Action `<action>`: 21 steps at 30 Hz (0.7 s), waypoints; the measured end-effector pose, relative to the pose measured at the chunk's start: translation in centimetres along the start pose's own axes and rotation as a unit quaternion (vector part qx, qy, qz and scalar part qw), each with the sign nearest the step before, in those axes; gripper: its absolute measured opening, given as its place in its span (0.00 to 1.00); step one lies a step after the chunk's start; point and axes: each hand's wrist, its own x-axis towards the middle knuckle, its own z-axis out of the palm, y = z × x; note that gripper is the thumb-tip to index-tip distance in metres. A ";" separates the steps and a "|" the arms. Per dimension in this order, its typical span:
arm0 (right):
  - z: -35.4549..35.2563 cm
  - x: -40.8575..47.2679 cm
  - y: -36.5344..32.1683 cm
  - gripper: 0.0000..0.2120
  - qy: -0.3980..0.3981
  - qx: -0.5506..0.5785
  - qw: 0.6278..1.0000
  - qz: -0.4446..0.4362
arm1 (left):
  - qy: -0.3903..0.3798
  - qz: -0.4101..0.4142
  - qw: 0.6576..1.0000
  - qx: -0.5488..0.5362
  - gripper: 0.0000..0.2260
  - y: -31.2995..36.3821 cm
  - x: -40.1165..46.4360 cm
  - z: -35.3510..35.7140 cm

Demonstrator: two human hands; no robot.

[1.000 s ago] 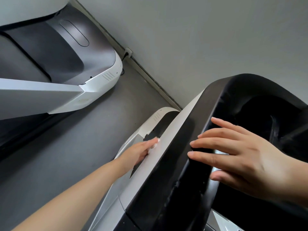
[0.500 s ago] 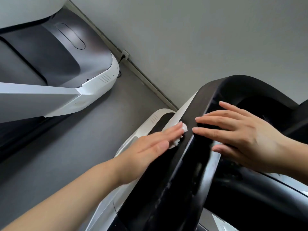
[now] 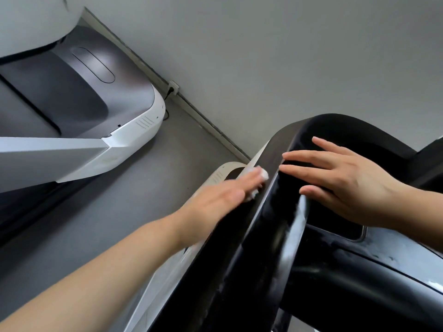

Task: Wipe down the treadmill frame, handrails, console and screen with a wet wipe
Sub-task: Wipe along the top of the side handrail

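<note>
While the left hand [image 3: 215, 200], fingers straight, presses a wet wipe [image 3: 262, 175] along the treadmill's black frame [image 3: 230, 248], seemingly mid-stroke, the right hand [image 3: 340, 180] rests flat, fingers released, on the console [image 3: 335, 125]; next, wipe farther along.

White wet wipe [image 3: 260, 179], shiny black treadmill console [image 3: 282, 226], white and dark grey second treadmill [image 3: 100, 121], grey floor [image 3: 153, 178], pale grey wall [image 3: 275, 56]

Left hand [image 3: 215, 200] presses wipe [image 3: 262, 175] on console [image 3: 275, 144] side, seemingly; right hand [image 3: 340, 178] rests atop.
</note>
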 end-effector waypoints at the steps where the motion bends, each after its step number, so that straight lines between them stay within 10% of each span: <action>1: 0.0 -0.1 0.2 0.26 0.004 -0.005 1.000 -0.002 | -0.021 0.034 0.998 0.040 0.19 0.4 -0.6 0.3; 21: 1.0 -0.1 1.8 0.24 0.044 -0.006 0.999 -0.023 | 0.003 0.009 1.000 0.010 0.19 -0.7 5.5 -0.6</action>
